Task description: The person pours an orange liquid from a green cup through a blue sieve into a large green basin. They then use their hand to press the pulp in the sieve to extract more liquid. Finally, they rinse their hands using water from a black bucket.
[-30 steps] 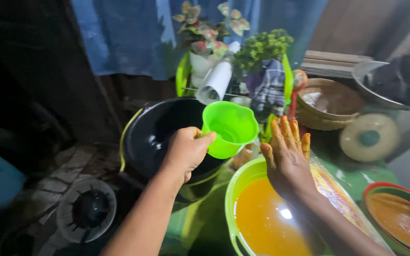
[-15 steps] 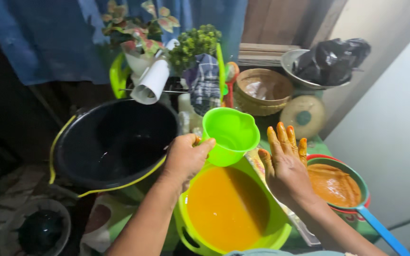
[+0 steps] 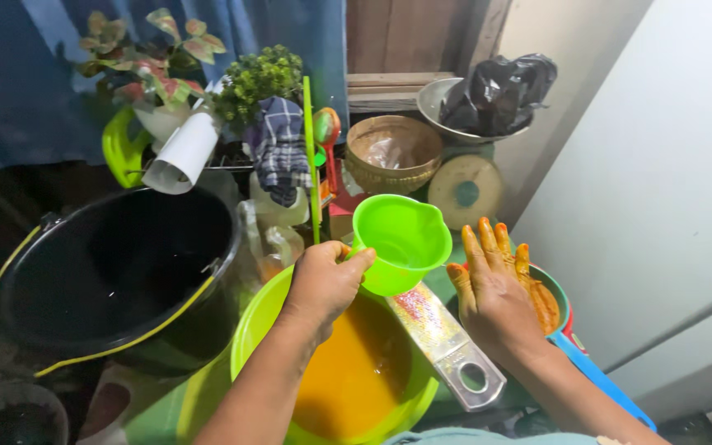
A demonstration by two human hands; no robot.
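My left hand (image 3: 323,280) grips the handle of a bright green plastic cup (image 3: 401,239), held level above a green basin (image 3: 249,330) filled with orange-yellow liquid. My right hand (image 3: 492,284) is spread flat beside the cup, fingers apart and stained orange, holding nothing. It hovers over a metal grater handle (image 3: 447,346) that lies across the basin's right edge. Under the right hand sits a bowl with a green and red rim (image 3: 564,297), holding orange paste.
A large black bucket with a yellow rim (image 3: 117,280) stands left of the basin. Behind are potted plants (image 3: 257,78), a checked cloth (image 3: 280,148), a woven basket (image 3: 393,152) and a metal bowl with a black bag (image 3: 496,91). A white wall (image 3: 661,181) stands at the right.
The view has swung left to right, bringing the wall and the bowl of paste into sight. The cup and both hands keep much the same pose above the basin.
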